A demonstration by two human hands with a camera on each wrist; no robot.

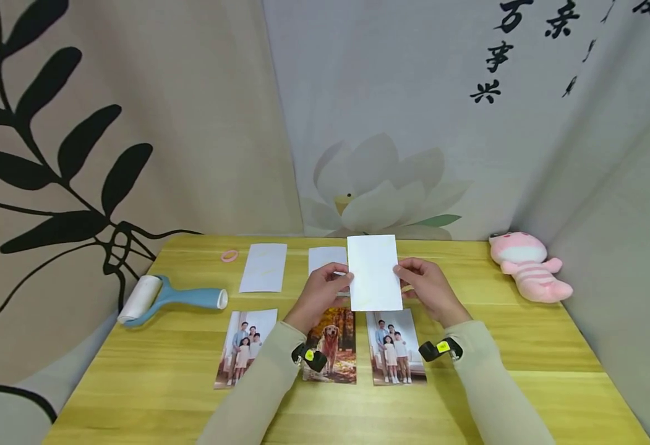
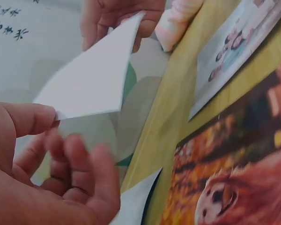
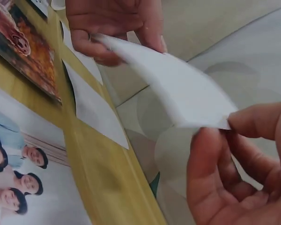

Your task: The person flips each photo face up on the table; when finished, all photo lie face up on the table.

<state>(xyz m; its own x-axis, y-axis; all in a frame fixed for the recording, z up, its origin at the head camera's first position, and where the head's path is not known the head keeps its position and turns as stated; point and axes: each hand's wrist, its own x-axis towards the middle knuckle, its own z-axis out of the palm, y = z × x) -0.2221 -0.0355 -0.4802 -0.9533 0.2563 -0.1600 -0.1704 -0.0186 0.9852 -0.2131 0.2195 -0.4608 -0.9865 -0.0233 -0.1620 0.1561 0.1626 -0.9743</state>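
Observation:
A blank white card [image 1: 375, 272] is held up above the table between both hands. My left hand [image 1: 325, 293] pinches its left edge between thumb and fingers, the other fingers loosely curled below it in the left wrist view. My right hand [image 1: 431, 290] pinches the right edge the same way. In the right wrist view the white card [image 3: 182, 91] bows slightly. Below the hands lie a photo of a golden dog [image 1: 330, 343], partly covered by the left forearm, and a family photo [image 1: 397, 349]. Another family photo [image 1: 247, 346] lies to the left.
White cards [image 1: 263, 267] [image 1: 325, 256] lie along the back of the wooden table [image 1: 525, 395]. At the left are a blue-handled lint roller [image 1: 191, 298] and a pink ring [image 1: 229, 255]. A pink plush toy [image 1: 529, 267] sits back right. Curtains stand behind.

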